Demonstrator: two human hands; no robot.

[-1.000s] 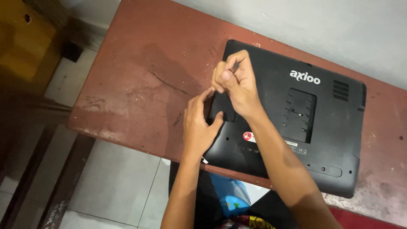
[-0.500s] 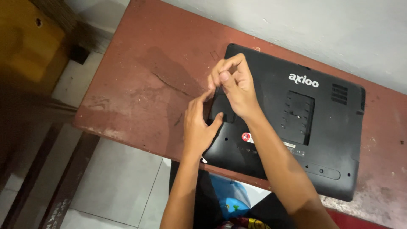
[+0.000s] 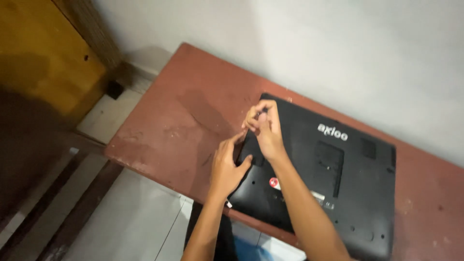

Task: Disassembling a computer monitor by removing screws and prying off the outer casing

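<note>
The red-brown table runs from the near left to the far right against the pale wall. On it a black laptop lies bottom up, its near edge hanging a little past the table's edge; a hard push there could tip or slide it off. The left hand lies flat, fingers spread, on the laptop's left edge, grasping nothing. The right hand is pinched at the far left corner around something too small to tell; it could slip out. A yellow wooden door stands far left.
</note>
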